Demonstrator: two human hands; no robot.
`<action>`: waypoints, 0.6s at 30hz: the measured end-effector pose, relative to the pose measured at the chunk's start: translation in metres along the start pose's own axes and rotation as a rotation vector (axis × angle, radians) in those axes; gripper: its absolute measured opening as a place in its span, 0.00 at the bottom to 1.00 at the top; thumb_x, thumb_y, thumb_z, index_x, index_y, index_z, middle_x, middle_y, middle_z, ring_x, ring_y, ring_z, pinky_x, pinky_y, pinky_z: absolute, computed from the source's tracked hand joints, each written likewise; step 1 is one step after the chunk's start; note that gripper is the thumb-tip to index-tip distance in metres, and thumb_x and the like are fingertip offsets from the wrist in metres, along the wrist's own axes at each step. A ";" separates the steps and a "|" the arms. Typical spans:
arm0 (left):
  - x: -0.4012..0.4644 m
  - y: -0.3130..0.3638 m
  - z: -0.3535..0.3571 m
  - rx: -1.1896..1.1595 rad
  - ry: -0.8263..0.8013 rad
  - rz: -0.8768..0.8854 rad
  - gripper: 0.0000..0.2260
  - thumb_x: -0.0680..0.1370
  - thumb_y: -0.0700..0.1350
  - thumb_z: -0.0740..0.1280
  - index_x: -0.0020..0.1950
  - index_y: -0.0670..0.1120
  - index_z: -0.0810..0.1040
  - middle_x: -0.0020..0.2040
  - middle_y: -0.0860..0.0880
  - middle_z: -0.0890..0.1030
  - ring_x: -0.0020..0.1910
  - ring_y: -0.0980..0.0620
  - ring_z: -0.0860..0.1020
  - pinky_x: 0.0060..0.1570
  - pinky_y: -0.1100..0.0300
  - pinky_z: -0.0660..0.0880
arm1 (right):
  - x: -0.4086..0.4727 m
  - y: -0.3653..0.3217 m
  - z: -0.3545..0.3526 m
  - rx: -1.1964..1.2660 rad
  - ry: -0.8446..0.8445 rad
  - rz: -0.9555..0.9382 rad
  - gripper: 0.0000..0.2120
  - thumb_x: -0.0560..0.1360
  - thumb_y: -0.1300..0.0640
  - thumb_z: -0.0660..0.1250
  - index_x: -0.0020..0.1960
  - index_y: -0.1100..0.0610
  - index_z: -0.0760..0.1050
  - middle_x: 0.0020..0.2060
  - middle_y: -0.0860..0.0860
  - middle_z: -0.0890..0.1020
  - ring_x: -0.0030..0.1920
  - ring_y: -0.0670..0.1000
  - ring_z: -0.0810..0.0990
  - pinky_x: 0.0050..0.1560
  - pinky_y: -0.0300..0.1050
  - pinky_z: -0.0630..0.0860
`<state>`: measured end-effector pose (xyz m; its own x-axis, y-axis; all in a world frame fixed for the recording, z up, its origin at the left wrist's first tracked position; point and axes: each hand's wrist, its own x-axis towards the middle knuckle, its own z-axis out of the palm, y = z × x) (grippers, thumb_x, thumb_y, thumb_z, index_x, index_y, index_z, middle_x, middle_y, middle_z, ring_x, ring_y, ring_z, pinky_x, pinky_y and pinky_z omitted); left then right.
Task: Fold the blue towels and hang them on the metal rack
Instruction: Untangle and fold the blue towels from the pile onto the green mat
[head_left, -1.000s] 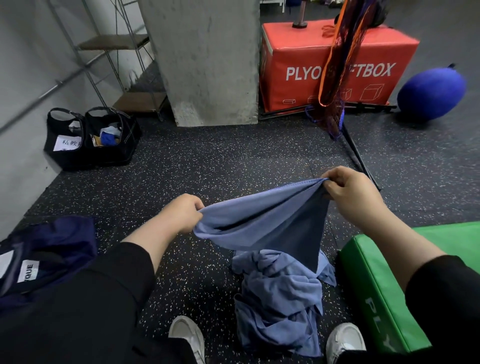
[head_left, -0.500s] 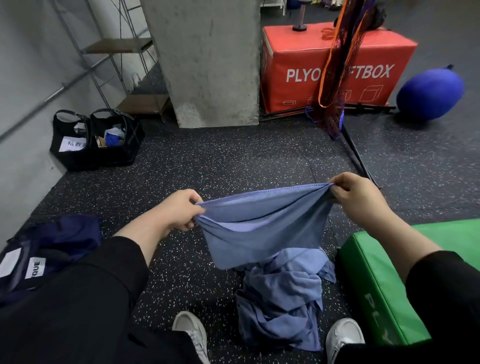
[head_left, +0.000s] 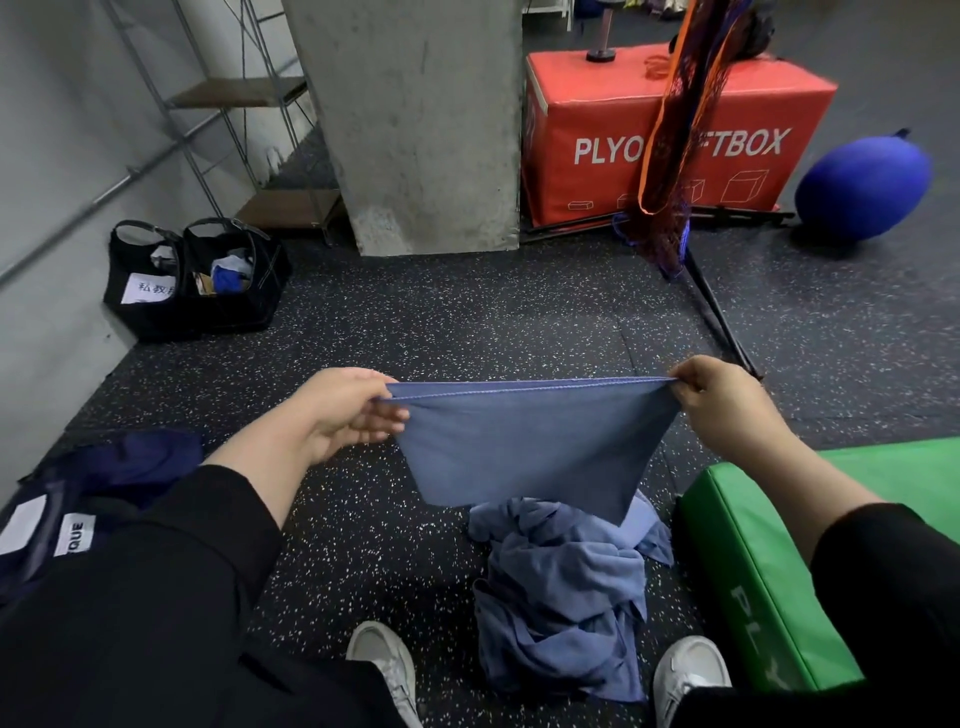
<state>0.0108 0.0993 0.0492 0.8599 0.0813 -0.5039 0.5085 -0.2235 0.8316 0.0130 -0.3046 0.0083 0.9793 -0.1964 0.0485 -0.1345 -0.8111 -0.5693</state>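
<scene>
Pinching towel (head_left: 535, 447) taut, hands apart.

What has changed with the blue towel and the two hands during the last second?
The left hand and right hand moved apart, pulling the blue cloth towel from a sagging bunch into a taut, straight top edge with two layers aligned. Both hands keep pinching its corners. The crumpled pile of blue towels on the speckled floor stayed put.

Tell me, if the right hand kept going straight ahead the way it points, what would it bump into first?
Probably the thin black bar lying on the floor just beyond the right hand. The hand is raised, holding the towel, so it might pass over the bar; depth is unclear.
</scene>
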 end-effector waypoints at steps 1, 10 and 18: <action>-0.001 0.000 -0.001 -0.028 -0.012 0.023 0.12 0.80 0.33 0.60 0.58 0.39 0.80 0.42 0.40 0.86 0.38 0.46 0.84 0.45 0.54 0.78 | 0.000 0.001 0.000 -0.001 0.000 0.003 0.06 0.79 0.59 0.66 0.53 0.53 0.80 0.44 0.51 0.82 0.48 0.57 0.80 0.48 0.46 0.72; 0.001 -0.005 0.006 0.330 0.142 0.297 0.06 0.75 0.34 0.73 0.49 0.44 0.86 0.40 0.45 0.86 0.37 0.52 0.79 0.40 0.60 0.75 | 0.005 0.008 -0.002 0.013 -0.001 0.011 0.06 0.78 0.60 0.67 0.52 0.52 0.81 0.46 0.54 0.85 0.47 0.58 0.81 0.50 0.50 0.77; 0.006 -0.002 0.004 0.372 0.299 0.467 0.07 0.82 0.47 0.68 0.49 0.48 0.84 0.45 0.50 0.83 0.41 0.53 0.75 0.39 0.57 0.68 | 0.007 0.006 -0.010 0.078 0.082 0.019 0.07 0.78 0.60 0.66 0.49 0.49 0.78 0.45 0.54 0.85 0.47 0.58 0.81 0.51 0.52 0.78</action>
<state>0.0148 0.0961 0.0432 0.9887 0.1487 0.0210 0.0761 -0.6168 0.7834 0.0175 -0.3167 0.0133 0.9607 -0.2582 0.1025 -0.1374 -0.7623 -0.6325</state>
